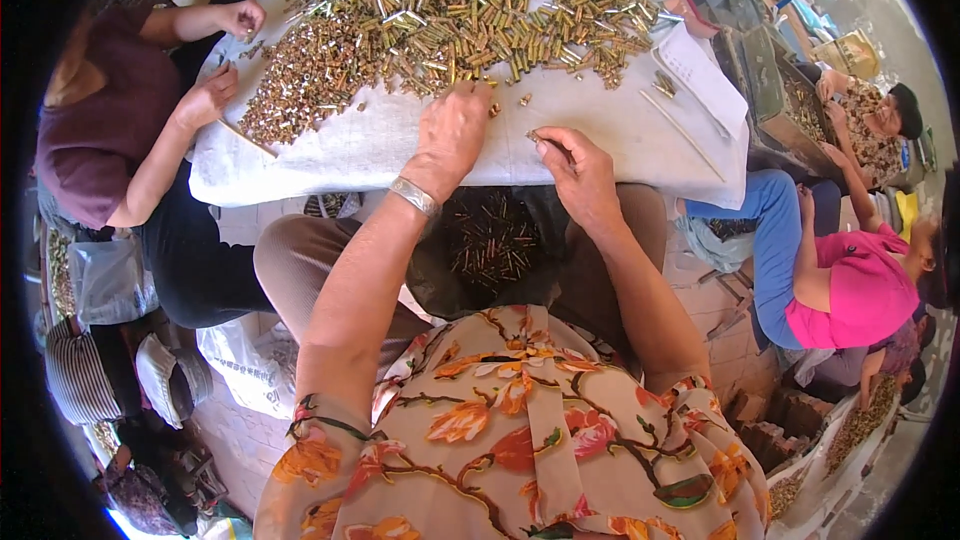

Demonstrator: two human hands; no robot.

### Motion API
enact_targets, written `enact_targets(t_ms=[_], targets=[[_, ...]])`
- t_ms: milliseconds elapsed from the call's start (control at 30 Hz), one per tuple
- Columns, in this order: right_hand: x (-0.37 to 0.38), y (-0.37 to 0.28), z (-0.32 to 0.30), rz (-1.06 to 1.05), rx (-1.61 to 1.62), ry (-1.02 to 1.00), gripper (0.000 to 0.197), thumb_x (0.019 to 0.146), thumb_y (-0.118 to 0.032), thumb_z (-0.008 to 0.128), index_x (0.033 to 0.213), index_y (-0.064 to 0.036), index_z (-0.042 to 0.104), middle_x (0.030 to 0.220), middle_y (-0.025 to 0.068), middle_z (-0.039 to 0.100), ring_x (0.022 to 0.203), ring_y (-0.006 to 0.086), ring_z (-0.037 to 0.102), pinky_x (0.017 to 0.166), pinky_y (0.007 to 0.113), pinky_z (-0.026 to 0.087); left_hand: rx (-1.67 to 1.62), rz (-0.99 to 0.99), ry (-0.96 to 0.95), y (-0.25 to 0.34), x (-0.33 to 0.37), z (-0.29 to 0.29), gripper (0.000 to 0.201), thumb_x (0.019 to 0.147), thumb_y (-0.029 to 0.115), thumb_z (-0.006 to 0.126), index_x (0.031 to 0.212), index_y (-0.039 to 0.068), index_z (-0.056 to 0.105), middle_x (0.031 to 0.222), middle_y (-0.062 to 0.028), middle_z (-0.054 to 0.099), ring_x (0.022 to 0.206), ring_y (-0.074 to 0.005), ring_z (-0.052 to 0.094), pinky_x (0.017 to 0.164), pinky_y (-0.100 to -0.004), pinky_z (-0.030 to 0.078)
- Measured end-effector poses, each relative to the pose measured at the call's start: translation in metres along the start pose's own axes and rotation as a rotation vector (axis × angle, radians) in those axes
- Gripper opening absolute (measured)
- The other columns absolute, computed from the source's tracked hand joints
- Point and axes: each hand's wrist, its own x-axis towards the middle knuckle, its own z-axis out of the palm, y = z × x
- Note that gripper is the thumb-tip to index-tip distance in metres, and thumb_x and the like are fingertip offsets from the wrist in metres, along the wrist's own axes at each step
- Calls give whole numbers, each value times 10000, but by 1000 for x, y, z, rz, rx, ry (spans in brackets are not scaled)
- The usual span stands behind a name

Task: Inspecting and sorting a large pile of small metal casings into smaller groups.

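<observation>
My left hand (453,130), a metal bracelet at its wrist, reaches to the near edge of a heap of brass-coloured metal tubes (500,15). Its fingers are curled, and what they hold is hidden; a small copper-coloured piece (494,110) shows beside them. Lower and to the right, my right hand (582,172) pinches a small metal piece (533,136) between thumb and forefinger. Shorter copper-coloured pieces (300,90) make up the heap's left side. Between my knees sits a dark container (425,275) with thin metal pieces inside.
A white cloth (620,155) covers the table. On its right lie a thin stick (685,135) and a paper sheet (700,75). One person (95,140) handles pieces at the left; another in pink (850,285) sits at the right. A metal bin (770,90) stands beyond the table's right side.
</observation>
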Motion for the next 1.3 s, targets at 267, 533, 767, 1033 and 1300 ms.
enact_targets(t_ms=[267,533,767,1033,1300], targets=[[-4,-22,-3,1,-34,-31,186,870,-53,608,1052,-27,627,854,104,625,703,150,573,650,260,461,-527,18,69,-17,-30,-14,228,836,38,619,1063,29,602,894,-121,652,796,-254,661,737,-335,536],[-36,-67,5,38,167,-85,174,879,-47,599,1050,-33,629,860,108,623,712,160,593,654,278,477,-1721,-573,-59,22,-97,-46,152,925,50,556,1058,-22,573,960,-100,649,892,-198,666,824,-304,559],[-45,-94,4,-160,-28,-99,179,860,9,601,1034,-26,627,874,116,629,699,177,601,633,260,477,-1760,-512,37,36,-117,-59,160,912,24,569,1064,-22,584,986,-95,650,894,-177,661,834,-298,553],[-52,-95,8,-60,72,-88,173,848,8,621,1017,-23,624,867,104,638,694,169,603,638,258,479,-1761,-476,96,41,-123,-66,172,903,8,578,1072,-22,570,996,-90,654,912,-145,646,843,-266,532],[-49,-103,6,-210,-38,-93,159,853,18,612,1006,-23,628,852,96,636,717,133,615,651,253,490,-1711,-432,165,45,-126,-68,191,893,-24,582,1084,-22,565,992,-70,653,908,-116,629,837,-243,518]])
